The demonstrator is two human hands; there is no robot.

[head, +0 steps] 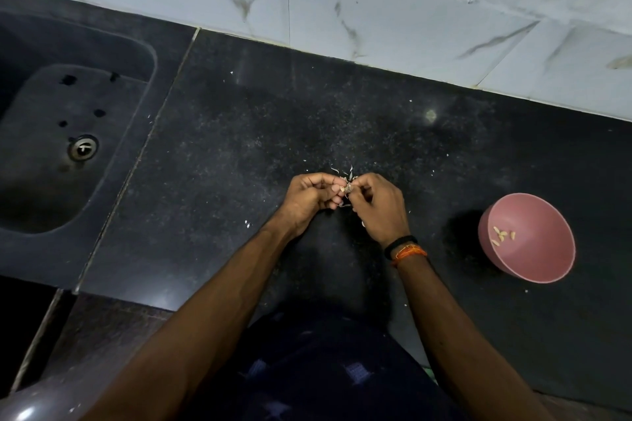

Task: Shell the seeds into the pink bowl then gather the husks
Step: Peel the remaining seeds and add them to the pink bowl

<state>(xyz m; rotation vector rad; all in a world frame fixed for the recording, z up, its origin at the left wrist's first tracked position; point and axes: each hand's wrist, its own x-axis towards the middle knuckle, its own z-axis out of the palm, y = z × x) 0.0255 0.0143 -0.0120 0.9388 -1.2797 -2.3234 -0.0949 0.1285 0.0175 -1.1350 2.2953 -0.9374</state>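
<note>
On a dark speckled stone counter (239, 147), a person stands close against the front edge with both forearms reaching forward and meeting at the middle. Their left hand (309, 196) and right hand (378, 205) are drawn together knuckle to knuckle, fingers curled inward, both pinching one small pale seed (347, 187) between the fingertips. Holding it with two hands like this probably lets the nails pry the shell apart; the exact finger positions are too small to make out. The right wrist wears a black band and an orange thread (407, 249).

Thin pale husks (342, 171) lie scattered on the stone just beyond the hands, with a few more flecks (247, 223) near the left wrist, likely dropped where the work happens so they can be swept up afterwards. The pink bowl (547, 270) sits well off to the person's right, tilted so its mouth faces them, holding only a few shelled kernels (501, 235), so shelling seems to be at an early stage. A dark sink (51, 181) is set into the counter far to the left, and marbled white tiles (376, 10) back the wall.
</note>
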